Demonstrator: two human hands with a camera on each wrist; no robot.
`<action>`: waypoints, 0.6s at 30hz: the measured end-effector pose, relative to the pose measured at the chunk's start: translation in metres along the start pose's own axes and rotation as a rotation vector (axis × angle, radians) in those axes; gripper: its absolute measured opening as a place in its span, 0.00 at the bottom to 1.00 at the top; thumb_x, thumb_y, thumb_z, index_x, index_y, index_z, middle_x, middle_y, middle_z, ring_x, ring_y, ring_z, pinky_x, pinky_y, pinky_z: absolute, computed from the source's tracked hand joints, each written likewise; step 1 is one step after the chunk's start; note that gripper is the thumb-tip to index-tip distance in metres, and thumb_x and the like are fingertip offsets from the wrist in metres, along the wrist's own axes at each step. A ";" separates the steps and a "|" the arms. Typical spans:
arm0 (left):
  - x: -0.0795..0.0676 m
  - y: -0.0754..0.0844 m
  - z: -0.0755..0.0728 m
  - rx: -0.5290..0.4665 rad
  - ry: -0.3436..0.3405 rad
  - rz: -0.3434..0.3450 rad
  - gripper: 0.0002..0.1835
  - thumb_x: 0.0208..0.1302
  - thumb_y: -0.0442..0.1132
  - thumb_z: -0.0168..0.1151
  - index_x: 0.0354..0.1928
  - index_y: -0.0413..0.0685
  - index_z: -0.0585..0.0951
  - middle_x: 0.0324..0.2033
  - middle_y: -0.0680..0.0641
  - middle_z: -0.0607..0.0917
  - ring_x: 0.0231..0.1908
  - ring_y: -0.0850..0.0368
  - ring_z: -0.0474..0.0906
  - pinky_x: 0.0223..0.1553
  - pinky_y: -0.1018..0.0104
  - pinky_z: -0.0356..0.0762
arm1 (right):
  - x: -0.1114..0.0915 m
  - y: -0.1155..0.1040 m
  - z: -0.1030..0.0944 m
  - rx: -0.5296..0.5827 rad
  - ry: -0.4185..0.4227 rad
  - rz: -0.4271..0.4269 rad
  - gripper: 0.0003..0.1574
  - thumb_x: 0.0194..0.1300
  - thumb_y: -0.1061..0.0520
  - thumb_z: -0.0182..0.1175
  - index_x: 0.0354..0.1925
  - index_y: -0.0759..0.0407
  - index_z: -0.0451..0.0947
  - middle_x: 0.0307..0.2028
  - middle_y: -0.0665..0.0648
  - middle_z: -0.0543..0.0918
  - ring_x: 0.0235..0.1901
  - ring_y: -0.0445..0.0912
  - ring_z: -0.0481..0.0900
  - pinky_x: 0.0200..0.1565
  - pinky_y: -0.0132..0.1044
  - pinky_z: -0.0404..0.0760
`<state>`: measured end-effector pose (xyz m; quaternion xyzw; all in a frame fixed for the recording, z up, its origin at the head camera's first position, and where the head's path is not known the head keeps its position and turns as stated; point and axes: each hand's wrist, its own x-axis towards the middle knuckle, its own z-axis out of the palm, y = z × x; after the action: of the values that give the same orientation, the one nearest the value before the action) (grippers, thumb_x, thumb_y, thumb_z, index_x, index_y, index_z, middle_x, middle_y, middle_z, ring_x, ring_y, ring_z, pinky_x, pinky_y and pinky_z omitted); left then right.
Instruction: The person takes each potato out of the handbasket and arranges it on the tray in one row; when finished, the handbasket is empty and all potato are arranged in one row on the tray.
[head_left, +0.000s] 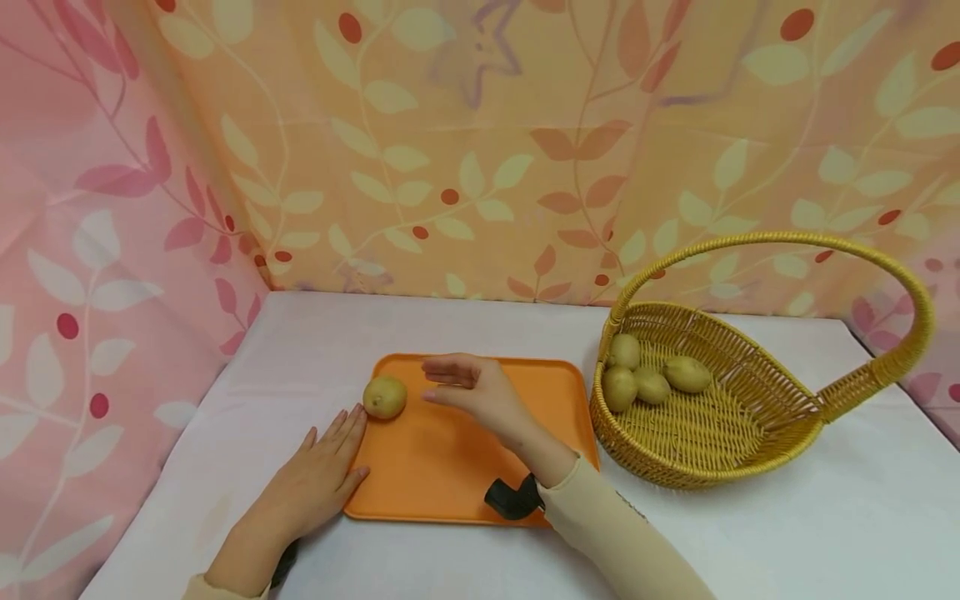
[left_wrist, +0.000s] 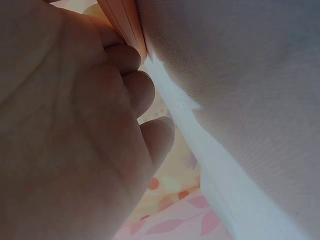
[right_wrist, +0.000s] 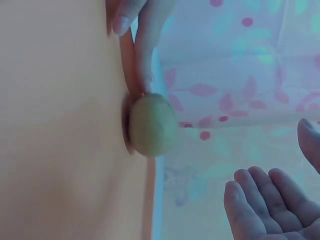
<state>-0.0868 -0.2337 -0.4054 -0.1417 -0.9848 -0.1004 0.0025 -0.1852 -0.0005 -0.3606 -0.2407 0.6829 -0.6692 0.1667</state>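
A round, yellowish, potato-like item (head_left: 385,397) lies on the orange tray (head_left: 442,467), at its left edge near the far corner. My left hand (head_left: 318,479) rests along the tray's left edge, fingers extended and fingertips close beside the yellowish item. In the left wrist view its fingertips meet the side of the tray (left_wrist: 127,25). Above the tray, my right hand (head_left: 483,396) is held with fingers extended to the left and the thumb apart, nothing in its grasp. The right wrist view shows its palm facing the same round item (right_wrist: 153,125), with a gap between.
To the right of the tray stands a yellow wicker basket (head_left: 750,442) with a tall arched handle, holding several similar yellowish items (head_left: 651,386). A white cloth (head_left: 480,558) covers the table. Leaf-patterned curtains (head_left: 480,167) hang behind and at the sides.
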 end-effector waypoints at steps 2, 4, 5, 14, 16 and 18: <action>0.000 0.000 0.000 -0.003 0.007 0.002 0.34 0.67 0.44 0.56 0.68 0.31 0.59 0.68 0.36 0.60 0.67 0.40 0.55 0.62 0.36 0.53 | -0.006 -0.003 -0.007 0.004 0.008 -0.017 0.25 0.59 0.66 0.64 0.55 0.69 0.74 0.54 0.62 0.79 0.55 0.55 0.76 0.51 0.39 0.77; 0.000 0.000 0.000 -0.004 0.014 0.006 0.34 0.67 0.44 0.56 0.68 0.31 0.59 0.68 0.36 0.60 0.67 0.40 0.55 0.62 0.36 0.53 | -0.012 -0.007 -0.014 -0.005 0.022 -0.035 0.24 0.59 0.66 0.64 0.55 0.70 0.75 0.52 0.63 0.79 0.53 0.54 0.77 0.51 0.39 0.78; 0.000 0.000 0.000 -0.004 0.018 0.008 0.34 0.67 0.44 0.56 0.68 0.31 0.59 0.68 0.36 0.60 0.67 0.40 0.55 0.62 0.37 0.53 | -0.015 -0.009 -0.017 -0.016 0.031 -0.045 0.24 0.59 0.66 0.64 0.54 0.71 0.75 0.52 0.63 0.80 0.52 0.53 0.78 0.50 0.39 0.78; 0.000 0.000 0.000 -0.006 0.017 0.005 0.34 0.68 0.43 0.55 0.69 0.32 0.59 0.69 0.37 0.60 0.68 0.40 0.55 0.62 0.37 0.53 | -0.046 -0.025 -0.056 -0.047 0.107 -0.089 0.25 0.57 0.65 0.65 0.54 0.70 0.75 0.50 0.64 0.80 0.48 0.53 0.81 0.49 0.40 0.79; 0.000 -0.001 0.000 -0.003 0.018 0.005 0.34 0.68 0.43 0.55 0.69 0.32 0.59 0.68 0.37 0.60 0.68 0.40 0.55 0.62 0.37 0.53 | -0.053 -0.026 -0.065 -0.063 0.138 -0.092 0.25 0.57 0.64 0.66 0.53 0.70 0.75 0.49 0.63 0.81 0.48 0.53 0.81 0.49 0.40 0.79; 0.000 -0.001 0.001 0.000 0.021 0.007 0.34 0.68 0.43 0.55 0.69 0.32 0.59 0.68 0.37 0.60 0.68 0.40 0.55 0.62 0.37 0.53 | -0.060 -0.027 -0.073 -0.078 0.164 -0.100 0.25 0.57 0.64 0.66 0.53 0.71 0.75 0.48 0.63 0.81 0.47 0.52 0.81 0.48 0.40 0.79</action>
<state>-0.0873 -0.2348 -0.4070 -0.1439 -0.9843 -0.1017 0.0133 -0.1729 0.0942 -0.3363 -0.2251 0.7071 -0.6670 0.0671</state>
